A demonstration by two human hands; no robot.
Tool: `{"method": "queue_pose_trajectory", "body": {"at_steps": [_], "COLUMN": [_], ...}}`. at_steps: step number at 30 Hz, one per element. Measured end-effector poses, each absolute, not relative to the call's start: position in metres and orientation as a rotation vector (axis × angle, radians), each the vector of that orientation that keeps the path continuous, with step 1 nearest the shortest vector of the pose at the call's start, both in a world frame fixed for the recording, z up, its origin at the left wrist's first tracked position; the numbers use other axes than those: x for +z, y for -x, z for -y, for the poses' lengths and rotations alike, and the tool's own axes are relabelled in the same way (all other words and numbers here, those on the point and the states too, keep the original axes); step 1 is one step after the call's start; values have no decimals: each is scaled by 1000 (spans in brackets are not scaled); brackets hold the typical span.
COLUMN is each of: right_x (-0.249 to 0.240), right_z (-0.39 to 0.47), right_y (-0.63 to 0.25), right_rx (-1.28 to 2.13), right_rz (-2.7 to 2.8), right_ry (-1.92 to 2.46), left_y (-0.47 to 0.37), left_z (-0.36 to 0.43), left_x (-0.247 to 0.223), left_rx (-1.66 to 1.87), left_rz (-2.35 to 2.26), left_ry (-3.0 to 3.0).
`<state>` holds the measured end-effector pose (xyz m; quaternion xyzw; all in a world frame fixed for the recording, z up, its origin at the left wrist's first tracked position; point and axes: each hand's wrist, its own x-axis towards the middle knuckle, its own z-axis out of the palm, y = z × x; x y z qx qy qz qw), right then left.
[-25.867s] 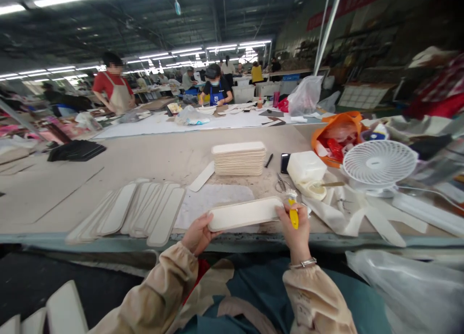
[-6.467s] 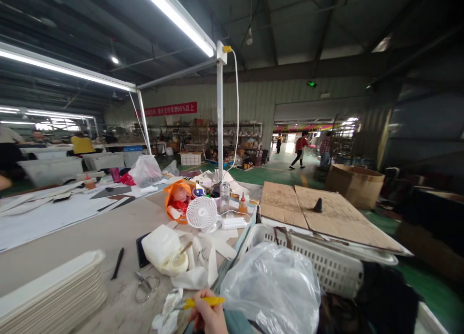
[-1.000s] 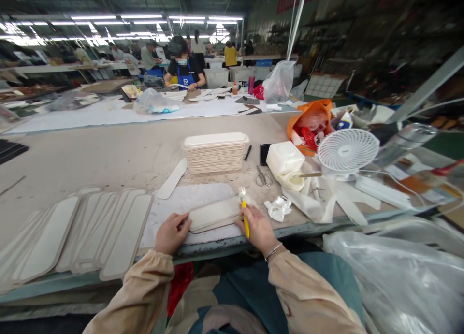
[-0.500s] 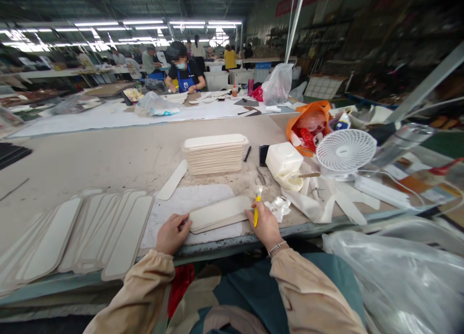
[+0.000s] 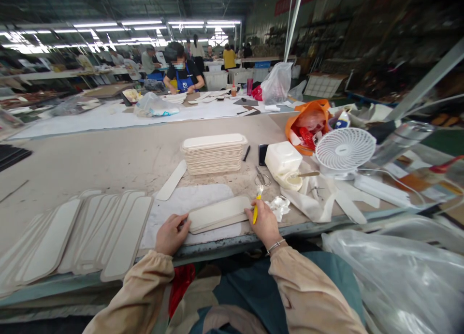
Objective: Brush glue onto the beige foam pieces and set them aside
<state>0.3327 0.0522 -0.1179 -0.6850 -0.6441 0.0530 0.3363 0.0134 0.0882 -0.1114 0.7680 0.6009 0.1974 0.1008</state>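
My left hand [image 5: 172, 233] pinches the left end of a long, off-white, rounded panel [image 5: 217, 214]. That panel lies over at least one other of its kind, on a white sheet [image 5: 155, 225] at the table's front edge. In my right hand [image 5: 266, 224] is a small yellow-handled brush [image 5: 255, 211], its whitish tip pointing away from me. The fingertips of this hand also touch the panel's right end. Just past the brush lie scissors [image 5: 261, 177] and a crumpled white scrap [image 5: 279, 207].
Fanned panels [image 5: 123, 239] cover the table's left front. A tall panel stack [image 5: 213, 155] stands ahead, one loose panel [image 5: 171, 180] beside it. To the right are a white plastic container [image 5: 283, 159], a phone [image 5: 262, 155], a fan [image 5: 345, 151] and an orange bag [image 5: 294, 126]. A co-worker [image 5: 183, 73] sits opposite.
Both hands hold nearly the same places on the panel. The brush handle has tilted very slightly in my right hand, and the whole view has shifted a little.
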Motion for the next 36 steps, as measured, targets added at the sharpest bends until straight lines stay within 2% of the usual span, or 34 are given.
{"method": "queue_pose_trajectory", "body": {"at_steps": [9,36], "right_x": [-122,-119], "right_z": [-52,-46], "right_y": [-339,-338], "right_rx": [167,229], "right_rz": [1542,1658], "right_ry": [1744,1676], "left_y": [-14,-13], "left_z": [-89,-90], "left_x": [-112,-112], "left_rx": [573,555], "left_rz": [-1772,-1777], "left_ry": [-2260,-2269]}}
